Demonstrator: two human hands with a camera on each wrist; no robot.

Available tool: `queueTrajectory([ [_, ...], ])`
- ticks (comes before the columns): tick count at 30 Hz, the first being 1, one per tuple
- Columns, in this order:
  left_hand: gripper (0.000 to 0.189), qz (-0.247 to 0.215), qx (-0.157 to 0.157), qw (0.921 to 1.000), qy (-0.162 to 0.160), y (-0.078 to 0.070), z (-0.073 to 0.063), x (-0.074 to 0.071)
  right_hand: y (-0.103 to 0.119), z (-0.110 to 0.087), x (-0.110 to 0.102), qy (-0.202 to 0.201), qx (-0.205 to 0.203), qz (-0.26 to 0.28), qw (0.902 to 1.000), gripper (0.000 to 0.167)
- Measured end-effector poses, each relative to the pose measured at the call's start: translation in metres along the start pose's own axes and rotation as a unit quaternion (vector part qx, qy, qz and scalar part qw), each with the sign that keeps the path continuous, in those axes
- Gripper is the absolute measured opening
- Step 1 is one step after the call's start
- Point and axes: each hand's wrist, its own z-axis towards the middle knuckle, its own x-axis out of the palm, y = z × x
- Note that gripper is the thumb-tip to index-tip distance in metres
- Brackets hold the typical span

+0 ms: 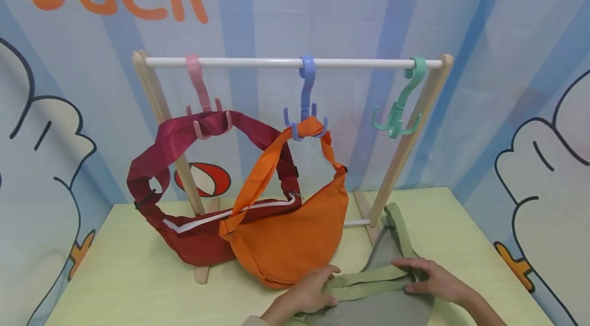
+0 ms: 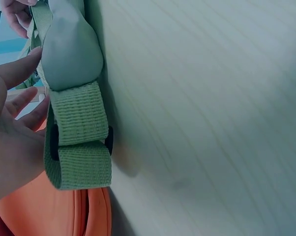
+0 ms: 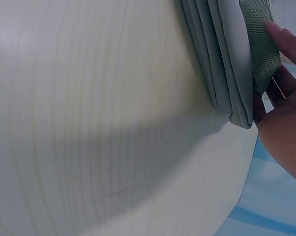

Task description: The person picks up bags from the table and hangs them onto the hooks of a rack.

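A grey-green shoulder bag (image 1: 375, 310) lies on the table at the front right, its light green strap (image 1: 364, 290) running in two bands across the top. At the strap's left end my left hand (image 1: 311, 290) holds the bag between thumb and fingers. In the left wrist view, a webbing loop (image 2: 84, 118) with a black buckle hangs beside that palm. My right hand (image 1: 433, 280) pinches the strap's right end, thumb below and fingers above. The right wrist view shows the bag's folded fabric (image 3: 231, 59) beside those fingers. More strap (image 1: 401, 228) extends behind toward the rack foot.
A wooden rack with a white rod (image 1: 258, 63) stands at the back. A dark red bag (image 1: 203, 244) hangs from its pink hook (image 1: 198, 80), and an orange bag (image 1: 295, 233) from the blue hook (image 1: 306, 90). The green hook (image 1: 398, 105) hangs at the right.
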Motion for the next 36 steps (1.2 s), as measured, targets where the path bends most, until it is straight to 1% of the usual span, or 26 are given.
queueTrajectory([
  [7, 0.049, 0.002, 0.001, 1.0, -0.002, -0.0033, -0.0005, 0.0013, -0.0012, -0.0005, 0.0017, -0.014, 0.005, -0.006, 0.9999, 0.048],
  [11, 0.049, 0.011, 0.008, 0.9999, -0.009, -0.003, -0.0007, 0.002, -0.0014, 0.0005, 0.0032, -0.026, -0.004, -0.013, 0.9996, 0.045],
  [15, 0.049, 0.006, 0.01, 0.9999, -0.01, -0.0028, -0.0008, 0.0019, -0.0002, 0.002, 0.0043, -0.039, -0.009, -0.023, 0.999, 0.043],
  [18, 0.049, -0.005, 0.005, 1.0, -0.007, -0.0027, 0.0003, 0.0014, 0.0014, 0.0027, 0.0045, -0.048, -0.005, -0.029, 0.9984, 0.043],
  [22, 0.049, -0.009, 0.009, 0.9999, -0.003, -0.0018, 0.0018, 0.0012, 0.0037, 0.0038, 0.0046, -0.061, -0.002, -0.042, 0.9972, 0.043],
  [27, 0.05, 0.005, 0.028, 0.9995, -0.012, -0.0012, 0.0022, 0.0028, 0.0034, 0.0043, 0.0044, -0.068, -0.001, -0.047, 0.9966, 0.043],
  [31, 0.051, 0.029, 0.042, 0.9982, -0.031, -0.0033, 0.0009, 0.0046, 0.0032, 0.0043, 0.0038, -0.062, 0.004, -0.03, 0.9976, 0.043],
  [36, 0.049, 0.043, 0.043, 0.9973, -0.041, -0.0044, 0.0013, 0.0056, 0.0047, 0.0034, 0.0043, -0.057, 0.009, -0.024, 0.998, 0.042],
])
